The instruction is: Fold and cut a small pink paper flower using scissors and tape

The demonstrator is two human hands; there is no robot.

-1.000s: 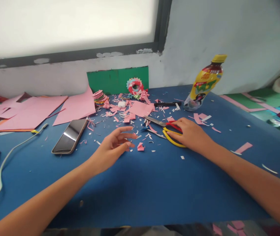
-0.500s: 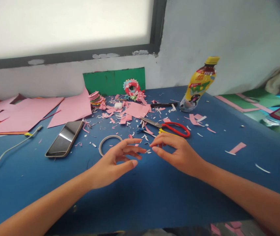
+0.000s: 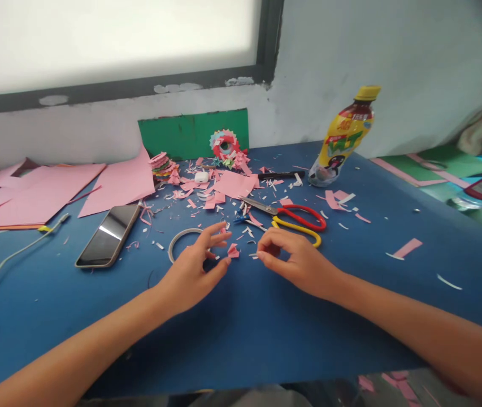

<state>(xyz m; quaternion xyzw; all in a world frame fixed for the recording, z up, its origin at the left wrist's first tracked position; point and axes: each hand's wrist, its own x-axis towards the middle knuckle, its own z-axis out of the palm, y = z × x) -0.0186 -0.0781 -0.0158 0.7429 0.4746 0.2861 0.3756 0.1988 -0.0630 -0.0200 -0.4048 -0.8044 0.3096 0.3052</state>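
My left hand [image 3: 194, 268] hovers over the blue table with its fingers apart and nothing in it. Just past its fingertips lies a small folded pink paper piece [image 3: 233, 251]. A roll of tape [image 3: 173, 244] is partly hidden behind that hand. My right hand [image 3: 295, 260] has thumb and forefinger brought together in a pinch; whether anything is between them is hidden. A thin white paper scrap [image 3: 253, 255] shows beside those fingertips. Scissors [image 3: 272, 211] with one red and one yellow handle lie just beyond my right hand, blades spread.
A phone [image 3: 108, 236] and a white cable [image 3: 9, 263] lie at left, near pink paper sheets [image 3: 50, 189]. Paper scraps, a black pen [image 3: 281, 175] and a paper ring [image 3: 224, 145] are at the back. A drink bottle [image 3: 344, 135] stands back right.
My left hand has drawn slightly left, away from my right hand, and the folded pink piece now shows between them. My right hand's fingers have curled into a closer pinch.
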